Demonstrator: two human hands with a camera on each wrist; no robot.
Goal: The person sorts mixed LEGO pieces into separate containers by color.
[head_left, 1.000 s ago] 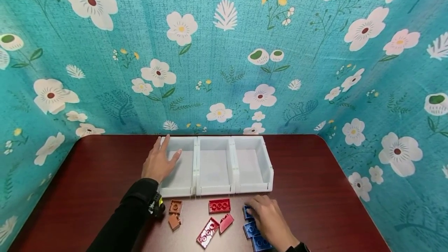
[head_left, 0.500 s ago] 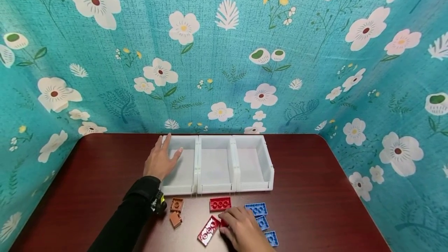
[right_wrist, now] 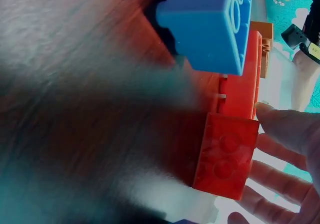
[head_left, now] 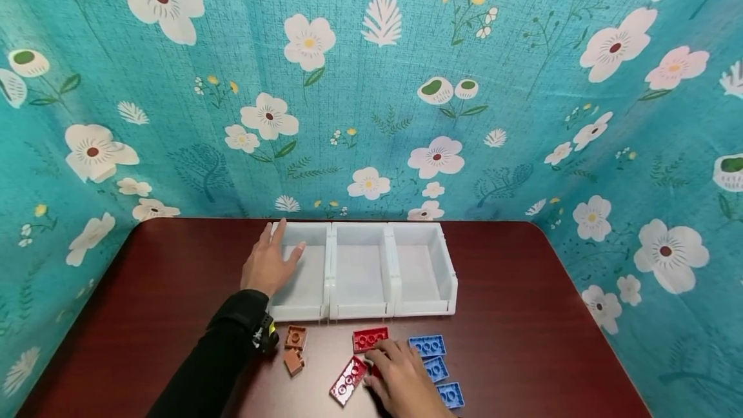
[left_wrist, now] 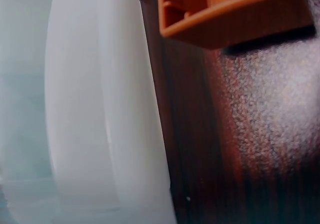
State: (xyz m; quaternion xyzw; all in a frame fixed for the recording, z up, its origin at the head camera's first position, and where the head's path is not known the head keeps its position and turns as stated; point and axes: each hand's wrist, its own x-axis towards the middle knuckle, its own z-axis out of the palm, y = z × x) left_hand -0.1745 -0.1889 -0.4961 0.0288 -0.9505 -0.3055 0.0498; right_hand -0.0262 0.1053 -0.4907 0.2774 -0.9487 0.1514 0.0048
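Left hand (head_left: 268,266) lies fingers spread at the left bin (head_left: 298,312), while at lower centre of the frame the right hand (head_left: 404,378) pinches a red brick (right_wrist: 227,156), whose closeness to the slanted brick (head_left: 348,380) risks a knock if fingers drag sideways

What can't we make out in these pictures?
Head view: rectangular red plastic brick under the right hand, mostly hidden by its fingers; can't tell whether the grip closes on it.
Head view: outer wall of the leftmost white plastic bin, largely behind the left hand.
Left wrist view: hollow orange plastic brick, cut off by the top edge.
Right wrist view: blue plastic brick, cut off by the top edge.
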